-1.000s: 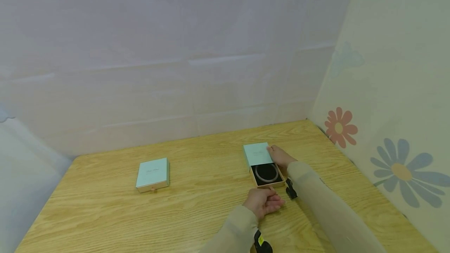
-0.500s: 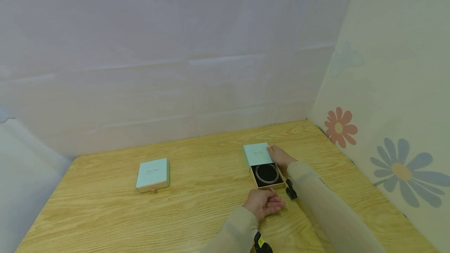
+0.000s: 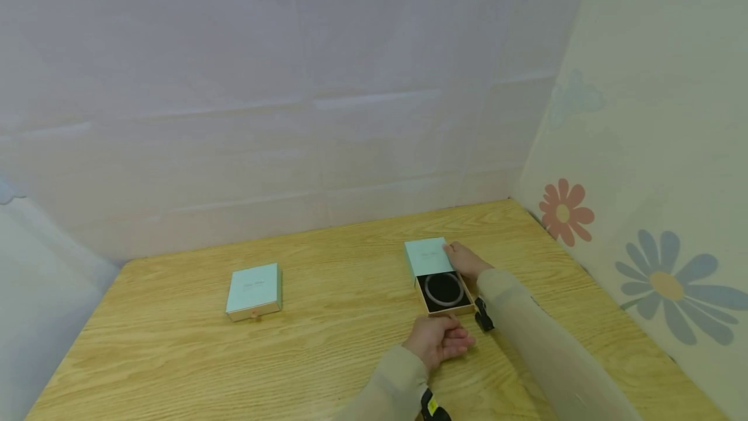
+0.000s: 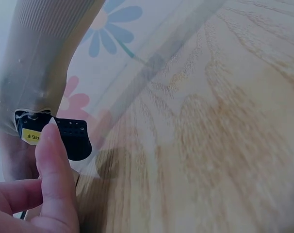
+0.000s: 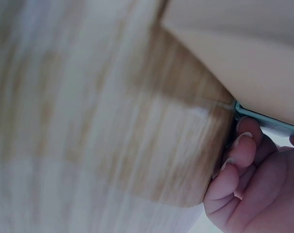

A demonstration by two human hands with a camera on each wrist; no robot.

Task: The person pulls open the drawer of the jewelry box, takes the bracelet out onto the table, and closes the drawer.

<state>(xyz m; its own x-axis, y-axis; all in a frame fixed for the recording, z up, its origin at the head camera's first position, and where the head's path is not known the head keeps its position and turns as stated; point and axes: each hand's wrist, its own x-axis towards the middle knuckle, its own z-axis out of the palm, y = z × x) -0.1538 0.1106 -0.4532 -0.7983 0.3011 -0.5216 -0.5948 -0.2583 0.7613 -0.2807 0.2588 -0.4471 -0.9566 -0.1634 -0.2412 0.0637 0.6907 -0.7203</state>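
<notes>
A mint-green jewelry box (image 3: pixel 429 256) lies on the table with its drawer (image 3: pixel 450 310) slid partly out toward me. In the drawer, a ring-shaped bangle (image 3: pixel 460 291) rests on black padding. My right hand (image 3: pixel 465 260) grips the box's sleeve at its right side; in the right wrist view, curled fingers (image 5: pixel 241 150) lie against its green edge. At the drawer's front my left hand (image 3: pixel 437 341) pinches the small pull tab between thumb and index finger, the other fingers loosely bent. The tab is mostly hidden by the fingers.
A second mint-green box (image 3: pixel 254 288), shut, with a small tab at its front, lies on the left of the wooden table (image 3: pixel 333 317). A pale cloth wall stands behind, and a flower-printed wall (image 3: pixel 631 167) runs along the right side.
The drawer with the bangle has slid slightly farther out toward me, my left hand moving with it. My right hand and the second box have stayed in place.
</notes>
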